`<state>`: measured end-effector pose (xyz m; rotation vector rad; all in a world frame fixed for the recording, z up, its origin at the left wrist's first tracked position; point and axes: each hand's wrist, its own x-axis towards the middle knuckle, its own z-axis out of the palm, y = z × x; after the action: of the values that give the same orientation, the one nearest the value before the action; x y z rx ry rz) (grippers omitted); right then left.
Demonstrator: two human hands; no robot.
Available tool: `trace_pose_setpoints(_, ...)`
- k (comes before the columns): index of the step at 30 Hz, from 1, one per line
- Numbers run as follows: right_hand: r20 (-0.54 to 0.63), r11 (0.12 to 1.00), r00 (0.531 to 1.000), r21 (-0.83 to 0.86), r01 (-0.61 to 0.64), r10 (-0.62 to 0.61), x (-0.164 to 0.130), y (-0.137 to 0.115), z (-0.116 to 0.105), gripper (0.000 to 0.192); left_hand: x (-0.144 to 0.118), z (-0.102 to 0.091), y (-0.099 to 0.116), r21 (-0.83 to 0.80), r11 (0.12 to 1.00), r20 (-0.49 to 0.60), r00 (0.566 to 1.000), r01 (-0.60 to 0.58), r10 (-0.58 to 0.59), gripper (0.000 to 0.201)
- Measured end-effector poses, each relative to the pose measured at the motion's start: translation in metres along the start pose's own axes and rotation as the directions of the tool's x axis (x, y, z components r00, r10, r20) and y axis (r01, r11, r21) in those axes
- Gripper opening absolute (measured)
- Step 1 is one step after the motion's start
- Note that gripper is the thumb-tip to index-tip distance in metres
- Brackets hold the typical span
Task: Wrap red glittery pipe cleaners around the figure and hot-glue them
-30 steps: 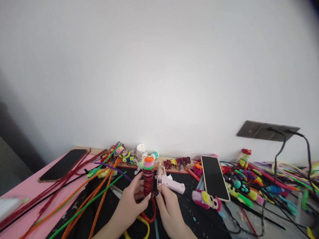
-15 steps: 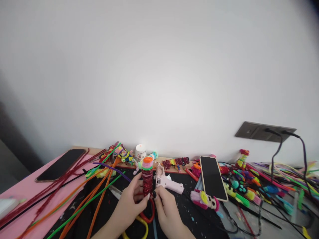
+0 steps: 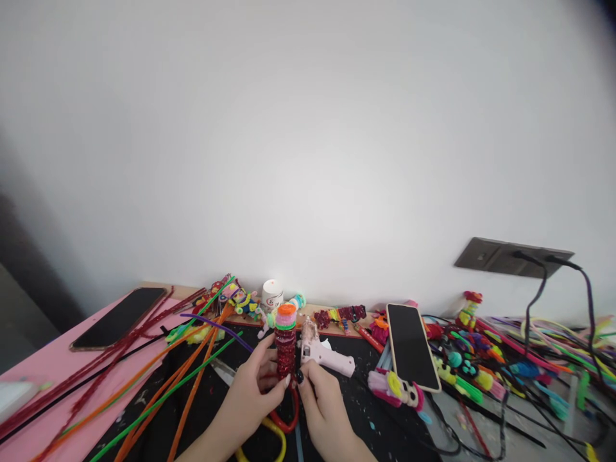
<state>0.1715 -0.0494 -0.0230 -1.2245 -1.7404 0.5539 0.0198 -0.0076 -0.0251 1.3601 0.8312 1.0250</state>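
A tube of coiled dark red pipe cleaner, topped by green, pink and orange rings, stands upright between my hands. My left hand curls its fingers around the tube's left side, thumb near its base. At the lower right of the tube, my right hand is closed in a pinch; what lies between its fingertips is too small to make out. Beneath the hands lie scissors with red and yellow handles, partly hidden by my left hand. A pale pink glue gun rests just beyond my right hand.
Loose orange pipe cleaners and red ones spread on the left beside a dark phone. A white paper cup stands by the wall. A light-framed phone, a pipe-cleaner doll and black cables occupy the right.
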Motion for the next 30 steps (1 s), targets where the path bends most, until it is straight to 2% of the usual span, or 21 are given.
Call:
trace_pose_setpoints(7,0.037,1.000,0.999,0.001,0.015,-0.015,-0.001,0.000,0.000,0.020,0.000,-0.001,-0.003,0.001,1.000,-0.002,1.000,0.002,-0.002,0.060)
trace_pose_setpoints(15,0.028,0.999,0.999,-0.023,0.032,-0.031,-0.001,-0.001,0.000,0.018,0.001,-0.002,-0.005,-0.025,1.000,-0.012,1.000,-0.011,0.010,0.058)
trace_pose_setpoints(19,0.041,0.999,0.999,-0.049,0.015,-0.013,0.001,-0.002,-0.003,0.019,0.003,-0.003,-0.003,-0.060,0.998,-0.056,0.998,-0.003,0.000,0.056)
trace_pose_setpoints(25,-0.076,0.997,0.997,-0.072,-0.010,0.004,0.004,0.001,-0.008,0.013,0.007,-0.008,0.004,-0.085,0.995,-0.125,0.990,0.061,-0.071,0.065)
trace_pose_setpoints(30,-0.175,0.991,0.984,-0.137,-0.007,-0.017,0.008,0.007,-0.012,0.030,0.010,-0.013,0.003,-0.079,0.994,-0.183,0.979,0.075,-0.088,0.069)
